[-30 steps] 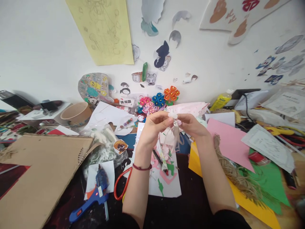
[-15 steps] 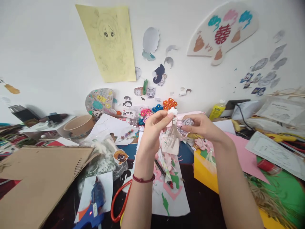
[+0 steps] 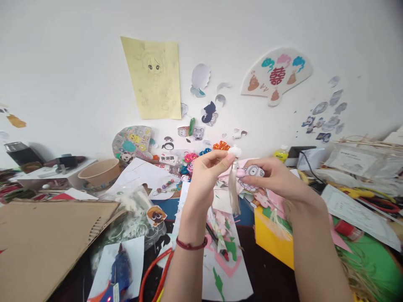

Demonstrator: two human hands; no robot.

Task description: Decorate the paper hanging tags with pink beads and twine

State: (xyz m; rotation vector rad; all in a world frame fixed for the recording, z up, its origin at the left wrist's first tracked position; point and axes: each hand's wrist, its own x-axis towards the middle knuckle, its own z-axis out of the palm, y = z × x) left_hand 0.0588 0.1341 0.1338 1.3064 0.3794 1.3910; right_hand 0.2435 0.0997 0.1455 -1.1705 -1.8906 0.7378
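My left hand [image 3: 206, 174] pinches a white tassel ornament between thumb and forefinger. Its white, flower-like top [image 3: 234, 151] shows above the fingertips, and the pale tassel [image 3: 233, 191] hangs straight down. Just to the right, my right hand [image 3: 278, 178] is closed on a paper cutout [image 3: 254, 171] with a grey-and-white cartoon drawing. A pink piece [image 3: 239, 173] lies at the cutout's left edge, close to the tassel; whether the two are joined I cannot tell. Both hands are raised over a white sheet [image 3: 228, 282] strewn with pink and green scraps.
A blue glue gun [image 3: 118, 272] with a lit red light lies front left, beside a red loop handle [image 3: 154, 268]. Cardboard [image 3: 56, 239] covers the left. A yellow sheet [image 3: 273, 239] and a red spool [image 3: 348, 230] are on the right. Behind is the wall with paper cutouts.
The view has tilted up, so the wall takes up more of it. The tassel now hangs straighter and clear of the right fingers. Both hands keep their hold.
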